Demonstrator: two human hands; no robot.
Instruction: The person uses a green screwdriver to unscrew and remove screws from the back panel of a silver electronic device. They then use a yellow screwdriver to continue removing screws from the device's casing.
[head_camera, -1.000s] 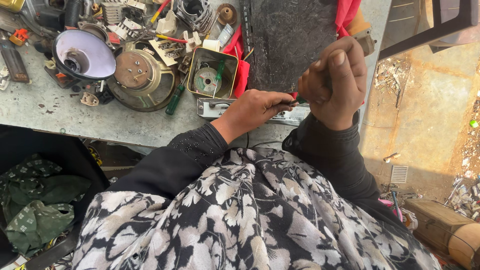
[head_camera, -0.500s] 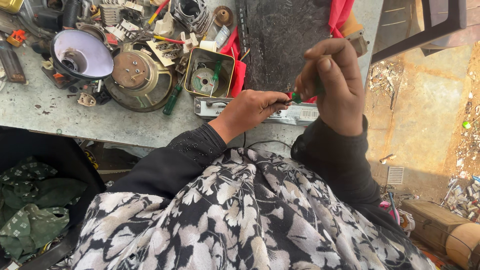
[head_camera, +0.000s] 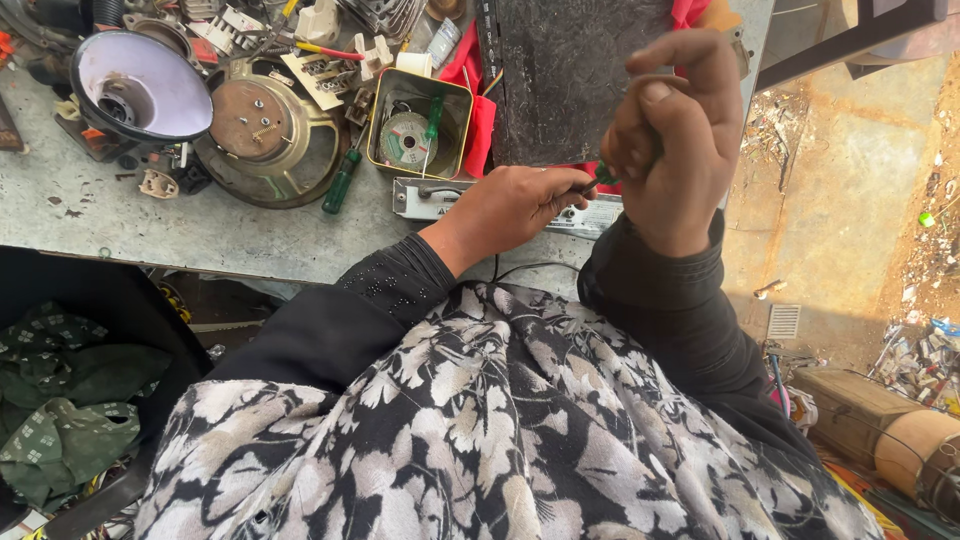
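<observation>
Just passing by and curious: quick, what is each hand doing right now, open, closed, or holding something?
Left hand: closed on the green screwdriver.
Right hand: curled shut at the screwdriver's tip; what it grips is hidden.

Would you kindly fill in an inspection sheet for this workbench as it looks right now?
Surface: grey bench top, scuffed and stained.
Job's things: green-handled tool gripped between both hands; what its tip meets is hidden.
Clutter: square tin, green screwdriver, round metal speaker frame, white funnel-shaped shade, dark flat panel.
Grippers: left hand closed on the tool; right hand curled round its far end.
Cables: thin black wire at the bench edge.
Surroundings: dirt ground with litter; green cloth in a dark bin.
</observation>
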